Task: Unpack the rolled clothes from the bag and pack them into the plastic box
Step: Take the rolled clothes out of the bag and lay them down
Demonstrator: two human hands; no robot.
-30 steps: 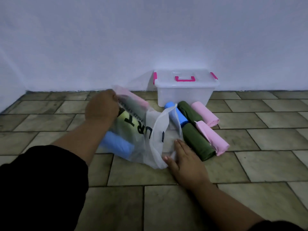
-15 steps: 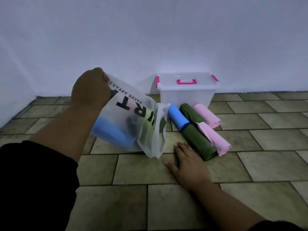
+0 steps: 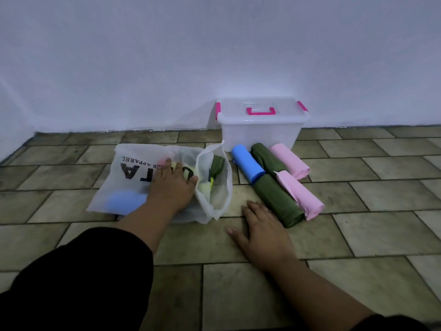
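While the bag (image 3: 133,173) lies left of the plastic box (image 3: 260,132) | left hand (image 3: 171,187) presses it, fingers straight | right hand (image 3: 260,230) flat on floor (image 3: 358,235) before box | five rolled clothes (image 3: 274,197) just before box

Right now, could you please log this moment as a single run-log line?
left hand flat on bag | right hand flat on floor | five rolls out beside plastic box | lid on
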